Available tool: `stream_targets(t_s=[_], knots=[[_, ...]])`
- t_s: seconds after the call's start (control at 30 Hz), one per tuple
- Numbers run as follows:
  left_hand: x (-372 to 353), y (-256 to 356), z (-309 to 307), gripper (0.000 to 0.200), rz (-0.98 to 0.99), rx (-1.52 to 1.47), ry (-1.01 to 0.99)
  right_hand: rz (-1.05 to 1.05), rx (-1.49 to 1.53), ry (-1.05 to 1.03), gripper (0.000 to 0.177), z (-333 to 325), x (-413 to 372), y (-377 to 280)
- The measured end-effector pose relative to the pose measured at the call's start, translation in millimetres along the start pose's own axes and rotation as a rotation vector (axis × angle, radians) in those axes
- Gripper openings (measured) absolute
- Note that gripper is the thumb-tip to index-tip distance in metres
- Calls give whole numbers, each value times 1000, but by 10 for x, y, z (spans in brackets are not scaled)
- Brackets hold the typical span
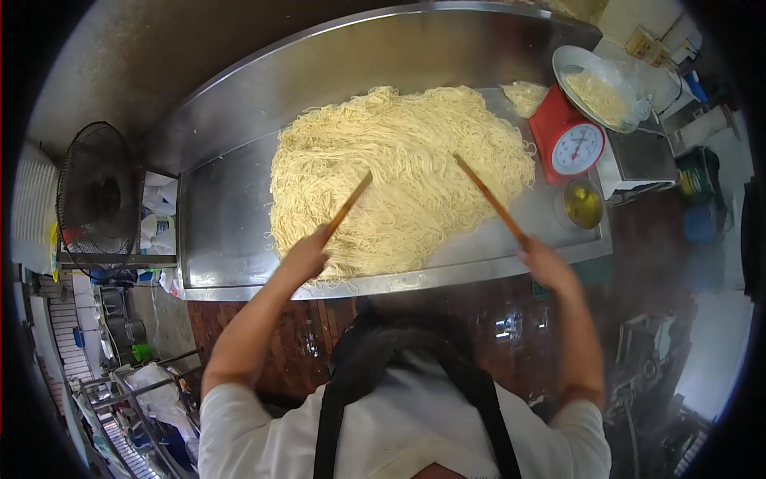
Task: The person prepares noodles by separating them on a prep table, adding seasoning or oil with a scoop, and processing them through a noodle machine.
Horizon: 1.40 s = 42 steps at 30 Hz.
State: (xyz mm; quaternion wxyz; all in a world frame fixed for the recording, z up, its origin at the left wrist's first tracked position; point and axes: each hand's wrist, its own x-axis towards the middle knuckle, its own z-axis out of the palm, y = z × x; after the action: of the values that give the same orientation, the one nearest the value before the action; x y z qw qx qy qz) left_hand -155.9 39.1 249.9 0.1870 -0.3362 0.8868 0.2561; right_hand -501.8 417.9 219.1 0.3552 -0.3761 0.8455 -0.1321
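Note:
A wide heap of pale yellow noodles is spread over a stainless steel table. My left hand is closed round one end of a wooden stick, whose far tip lies on the noodles near the middle of the heap. Another wooden stick is gripped in my right hand; it slants up and to the left, with its tip at the noodles right of centre. Both hands are at the near side of the table, the left over the heap's near left edge, the right close to the front rim.
A red dial scale with a metal pan holding noodles stands at the right. Beside it are a bag of noodles and a bowl of yellow liquid. A black fan is at the left. A raised steel wall backs the table.

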Motion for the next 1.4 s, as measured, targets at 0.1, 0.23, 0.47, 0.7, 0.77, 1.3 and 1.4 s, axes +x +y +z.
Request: stream_targets(t_s=[0.1, 0.23, 0.47, 0.7, 0.77, 1.3, 1.4], knots=[[1138, 912, 212, 74, 171, -157, 83, -66, 335, 131, 33, 854, 1555, -600], [1146, 1619, -389, 63, 13, -415, -120, -104, 1034, 240, 13, 535, 1458, -1035], [1914, 1948, 1049, 70, 478, -94, 60, 57, 1001, 228, 12, 489, 984, -641], [649, 2149, -478, 79, 262, -441, -177, -81, 957, 422, 12, -773, 730, -303], [276, 1256, -627, 76, 180, -278, -213, -100, 656, 441, 18, -665, 447, 257], [776, 1802, 591, 61, 294, -95, -209, 148, 216, 252, 40, -1081, -1260, -918], [726, 1537, 346, 57, 337, -91, -355, -94, -35, 297, 41, -1009, -680, -1345]])
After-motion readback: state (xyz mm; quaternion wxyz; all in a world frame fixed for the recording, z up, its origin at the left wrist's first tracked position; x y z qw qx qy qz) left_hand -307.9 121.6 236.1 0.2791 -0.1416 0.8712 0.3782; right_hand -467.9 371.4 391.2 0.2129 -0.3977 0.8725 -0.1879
